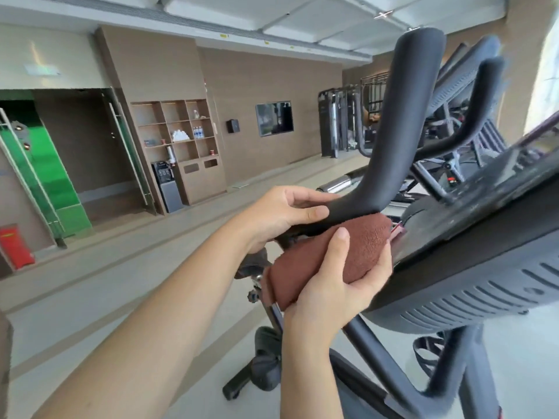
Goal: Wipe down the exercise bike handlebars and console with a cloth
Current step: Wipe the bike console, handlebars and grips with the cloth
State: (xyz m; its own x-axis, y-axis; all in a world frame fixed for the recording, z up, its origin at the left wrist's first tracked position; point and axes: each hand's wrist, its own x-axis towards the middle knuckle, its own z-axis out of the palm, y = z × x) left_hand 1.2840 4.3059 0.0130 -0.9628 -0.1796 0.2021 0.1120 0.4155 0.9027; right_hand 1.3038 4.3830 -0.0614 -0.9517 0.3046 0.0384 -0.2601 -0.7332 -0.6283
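Observation:
The exercise bike's black handlebar (402,122) curves up from the centre toward the top right. My left hand (281,216) grips its lower end, thumb on top. My right hand (335,285) holds a reddish-brown cloth (360,249) wrapped around the bar just below the left hand, pressed against it. The dark console (490,207) tilts at the right, its grey vented back (472,291) facing me. A second handlebar horn (481,101) rises behind the first.
The bike's frame tubes (372,352) and a foot (242,385) stand on the pale floor below. Wooden shelves (178,131), a water dispenser (166,189), a wall screen (274,117) and weight machines (344,125) line the far wall. A red box (15,246) sits far left.

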